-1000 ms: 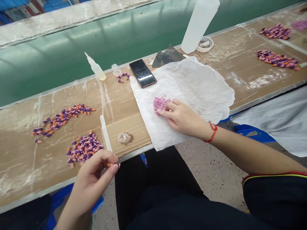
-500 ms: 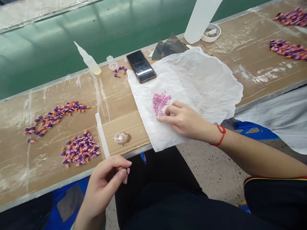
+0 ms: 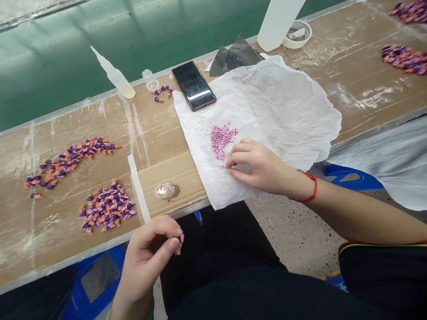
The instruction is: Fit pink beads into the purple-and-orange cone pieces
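Left hand point(image 3: 145, 258) closed, I am pinching a small purple piece point(image 3: 180, 238) between thumb and fingertips, just past the table's near edge point(image 3: 100, 245); I am resting my right hand point(image 3: 263, 166), loosely curled and showing nothing held, on white tissue paper point(image 3: 283, 106), just beside pink granules point(image 3: 222, 140).

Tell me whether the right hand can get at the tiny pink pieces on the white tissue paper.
Likely yes: the right hand rests on the white tissue paper, its fingertips right beside the tiny pink pieces, and nothing stands between them.
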A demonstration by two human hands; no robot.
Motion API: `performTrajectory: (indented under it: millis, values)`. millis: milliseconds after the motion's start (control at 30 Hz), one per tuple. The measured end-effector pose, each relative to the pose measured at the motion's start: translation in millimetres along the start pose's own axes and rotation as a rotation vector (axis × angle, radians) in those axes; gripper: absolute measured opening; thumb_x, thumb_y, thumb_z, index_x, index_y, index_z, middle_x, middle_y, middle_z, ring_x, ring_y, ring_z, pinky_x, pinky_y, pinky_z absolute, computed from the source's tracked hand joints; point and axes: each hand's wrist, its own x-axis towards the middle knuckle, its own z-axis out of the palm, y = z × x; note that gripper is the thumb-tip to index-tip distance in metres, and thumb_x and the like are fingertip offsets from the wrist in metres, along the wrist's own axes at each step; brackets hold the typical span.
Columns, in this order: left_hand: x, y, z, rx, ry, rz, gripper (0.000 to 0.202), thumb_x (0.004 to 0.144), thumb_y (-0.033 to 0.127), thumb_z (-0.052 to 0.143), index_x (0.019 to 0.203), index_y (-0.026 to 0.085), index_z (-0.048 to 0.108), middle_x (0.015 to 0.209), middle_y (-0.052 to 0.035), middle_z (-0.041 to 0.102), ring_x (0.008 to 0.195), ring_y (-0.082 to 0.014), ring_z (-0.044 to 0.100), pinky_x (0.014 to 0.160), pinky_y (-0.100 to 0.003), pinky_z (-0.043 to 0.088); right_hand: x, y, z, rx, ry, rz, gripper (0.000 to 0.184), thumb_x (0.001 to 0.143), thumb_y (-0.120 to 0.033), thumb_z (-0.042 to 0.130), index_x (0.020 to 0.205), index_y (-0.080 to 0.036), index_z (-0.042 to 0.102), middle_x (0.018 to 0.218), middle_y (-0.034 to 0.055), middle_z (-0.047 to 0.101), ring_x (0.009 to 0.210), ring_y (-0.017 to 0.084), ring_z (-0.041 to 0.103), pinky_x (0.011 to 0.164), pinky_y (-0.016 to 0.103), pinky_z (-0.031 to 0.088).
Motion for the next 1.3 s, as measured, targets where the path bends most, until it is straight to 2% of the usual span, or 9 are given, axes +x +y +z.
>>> performTrajectory:
  millis: [100, 300, 533, 733, 1033, 1167, 1300]
  values:
    - [4.5, 0.2, 1.5, 0.0, -0.05, 0.058, 0.014, 0.092, 0.035, 0.071, 0.084, 0.025, 0.075, 0.06, -0.0026, 0.061, 0.054, -0.0166, 0.058, 0.048, -0.026, 0.043, 0.0, -2.8, 6.4, -0.012, -0.017, 0.02, 0.013, 0.092, -0.016, 0.059, 0.082, -0.02, 0.064, 0.083, 0.0054, 0.066, 0.081, 0.022, 0.056, 0.077, 0.036, 0.044]
    - [9.0, -0.6, 5.0, 0.032, -0.111, 0.065, 0.013, 0.094, 0.032, 0.069, 0.086, 0.025, 0.075, 0.066, -0.0031, 0.066, 0.052, -0.015, 0.059, 0.049, -0.026, 0.044, -1.6, -3.9, 12.7, -0.093, 0.013, 0.025, 0.007, 0.091, -0.016, 0.06, 0.085, -0.018, 0.064, 0.086, 0.0079, 0.067, 0.083, 0.024, 0.054, 0.074, 0.036, 0.043]
    - [7.6, -2.6, 3.9, 0.032, -0.086, 0.058, 0.015, 0.095, 0.035, 0.068, 0.086, 0.024, 0.074, 0.067, -0.0032, 0.066, 0.054, -0.015, 0.058, 0.049, -0.026, 0.044, 2.7, -5.6, 15.9, -0.099, 0.006, 0.053, 0.008, 0.091, -0.017, 0.06, 0.084, -0.019, 0.063, 0.084, 0.0077, 0.064, 0.084, 0.024, 0.053, 0.076, 0.037, 0.043]
    - [7.0, -7.8, 2.3, 0.018, -0.097, 0.083, 0.013, 0.096, 0.03, 0.067, 0.088, 0.023, 0.073, 0.067, -0.0019, 0.064, 0.056, -0.0133, 0.059, 0.053, -0.023, 0.046, 8.3, -6.7, 17.1, -0.112, 0.016, 0.024, 0.016, 0.092, -0.012, 0.057, 0.078, -0.019, 0.059, 0.08, 0.0062, 0.063, 0.079, 0.022, 0.051, 0.074, 0.035, 0.042]
    - [9.0, -8.8, 5.4, 0.007, -0.098, 0.105, 0.013, 0.096, 0.025, 0.066, 0.086, 0.021, 0.072, 0.071, -0.0011, 0.066, 0.057, -0.0095, 0.057, 0.054, -0.018, 0.046, 14.2, -9.9, 18.5, -0.302, -0.118, -0.014, 0.019, 0.092, -0.011, 0.049, 0.075, -0.018, 0.055, 0.08, 0.0099, 0.06, 0.078, 0.023, 0.046, 0.072, 0.037, 0.038]
    - [12.4, -10.0, 16.8, -0.064, -0.086, 0.07, 0.013, 0.096, 0.027, 0.068, 0.086, 0.019, 0.073, 0.072, -0.0012, 0.066, 0.059, -0.0089, 0.058, 0.056, -0.017, 0.048, 7.2, -11.0, 15.0, -0.174, -0.019, 0.037, 0.018, 0.092, -0.011, 0.049, 0.077, -0.02, 0.051, 0.078, 0.0073, 0.058, 0.078, 0.023, 0.048, 0.075, 0.037, 0.039]
    - [23.6, -11.4, 39.4, -0.243, -0.045, -0.005, 0.018, 0.093, 0.034, 0.072, 0.102, 0.018, 0.075, 0.071, -0.0005, 0.065, 0.055, -0.0075, 0.055, 0.054, -0.017, 0.048, 2.6, -30.1, 6.6, 0.218, 0.093, 0.088, 0.013, 0.096, -0.016, 0.054, 0.084, -0.021, 0.052, 0.081, 0.0027, 0.058, 0.078, 0.019, 0.053, 0.072, 0.034, 0.042]
